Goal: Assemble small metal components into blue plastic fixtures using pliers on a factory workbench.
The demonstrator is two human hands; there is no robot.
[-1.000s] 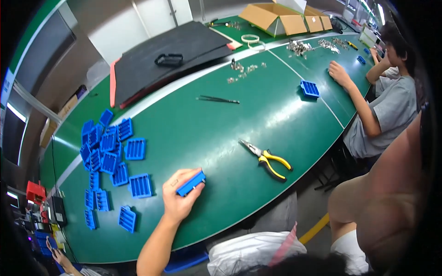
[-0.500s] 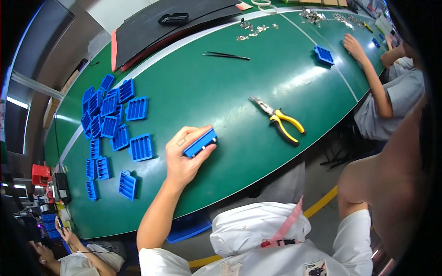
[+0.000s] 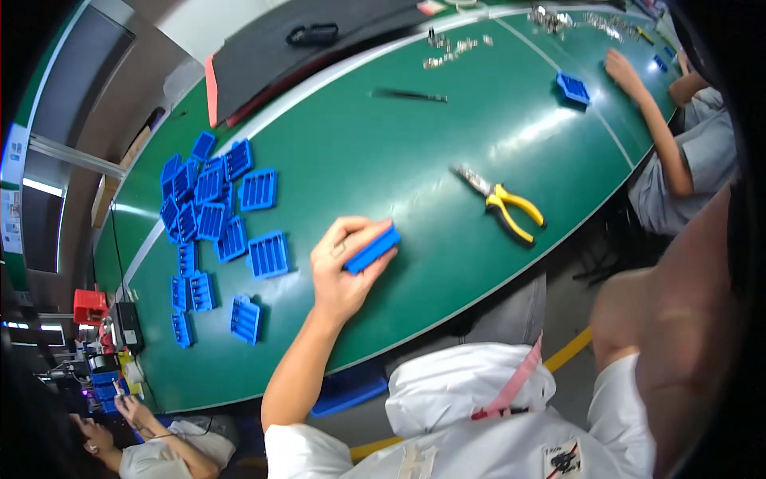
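Note:
My left hand grips a blue slotted plastic case on edge between thumb and fingers, just over the green table. The case's long side faces up, and its compartments are turned out of sight. To its right lie long-nose pliers with yellow and black handles, apart from my hand. On the left sits a cluster of similar blue cases, several of them overlapping. A single case lies closest to my left hand. My right arm is raised at the right, and its hand is outside the picture.
Black tweezers lie farther back on the green table. Small metal pieces are scattered at the far side. One blue case stands near a co-worker's hand. Another person works at the lower left.
The whole view has shifted, so the table and things appear farther right. The case in my left hand has tilted slightly; pale bits seen along its edge no longer show.

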